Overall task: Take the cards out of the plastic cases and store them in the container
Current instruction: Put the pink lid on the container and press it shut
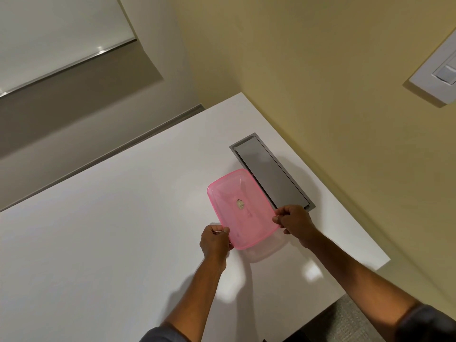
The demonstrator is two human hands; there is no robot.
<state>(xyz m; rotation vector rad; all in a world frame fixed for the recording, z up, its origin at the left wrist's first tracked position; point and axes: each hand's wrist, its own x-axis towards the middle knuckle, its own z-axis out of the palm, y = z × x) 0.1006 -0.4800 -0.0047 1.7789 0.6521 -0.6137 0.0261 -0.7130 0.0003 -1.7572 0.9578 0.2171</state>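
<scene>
stage: early, judged | pink lid (240, 208) tilted above clear container (266, 253), right of surface (111, 230) centre | left hand (214, 240), right hand (294, 222): each grip pinched closed on lid edge | cards, cases: unseen; all left

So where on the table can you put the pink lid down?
The white table is bare all along the left hand's side, out to its far edge. Bare too near the front edge, between the arms. It is crowded on the right: the pink lid, the clear container under it, the grey hatch and the right hand.
</scene>
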